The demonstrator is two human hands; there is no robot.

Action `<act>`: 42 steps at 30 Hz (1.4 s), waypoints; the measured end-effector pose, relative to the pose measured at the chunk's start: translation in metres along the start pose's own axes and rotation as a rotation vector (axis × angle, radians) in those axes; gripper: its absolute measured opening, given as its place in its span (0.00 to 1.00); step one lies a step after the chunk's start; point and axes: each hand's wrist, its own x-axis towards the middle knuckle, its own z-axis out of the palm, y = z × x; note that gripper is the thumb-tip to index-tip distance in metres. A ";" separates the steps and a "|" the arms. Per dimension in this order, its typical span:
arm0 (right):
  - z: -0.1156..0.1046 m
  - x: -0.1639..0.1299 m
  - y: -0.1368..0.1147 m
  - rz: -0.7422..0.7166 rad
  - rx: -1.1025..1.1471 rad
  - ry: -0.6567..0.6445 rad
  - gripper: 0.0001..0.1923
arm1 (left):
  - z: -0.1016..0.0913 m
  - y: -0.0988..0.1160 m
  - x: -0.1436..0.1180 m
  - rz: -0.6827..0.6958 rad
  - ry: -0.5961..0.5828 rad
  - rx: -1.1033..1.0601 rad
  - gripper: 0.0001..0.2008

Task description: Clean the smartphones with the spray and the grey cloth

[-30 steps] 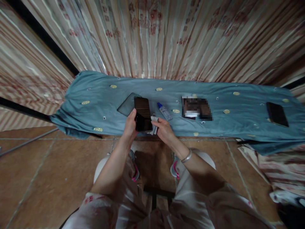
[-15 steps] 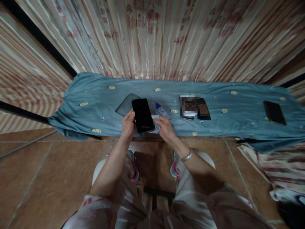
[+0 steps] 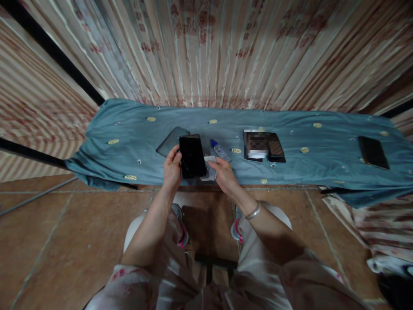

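Note:
A black phone (image 3: 192, 156), large and dark-screened, is gripped along its left edge by my left hand (image 3: 173, 167), thumb on the front. My right hand (image 3: 223, 173) pinches a pale cloth (image 3: 211, 168) against the phone's lower right edge. Under and behind the phone lies a translucent grey phone case (image 3: 170, 141). To the right of the phone, a clear bottle with a blue cap (image 3: 220, 150) rests on its side, just beyond my right fingers.
A teal patterned cloth (image 3: 193, 116) covers the long narrow table. Right of centre lie a partly pixelated dark device (image 3: 247, 146) and another dark phone (image 3: 276, 147). A black flat item (image 3: 373, 152) sits far right. Curtains (image 3: 206, 56) hang behind; black poles flank the table.
The phone has tilted slightly in my left hand, and its top edge is a little lower. The pale cloth shows a bit more beside it.

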 end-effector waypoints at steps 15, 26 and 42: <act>0.002 -0.010 -0.004 -0.086 -0.221 -0.050 0.14 | 0.020 0.012 -0.019 0.049 -0.131 0.190 0.32; 0.003 -0.016 -0.009 -0.120 -0.248 -0.099 0.16 | 0.023 0.006 -0.022 -0.030 -0.182 0.210 0.31; 0.008 -0.035 -0.029 -0.500 -0.706 -0.283 0.27 | 0.031 0.010 -0.040 -0.337 -0.326 0.000 0.27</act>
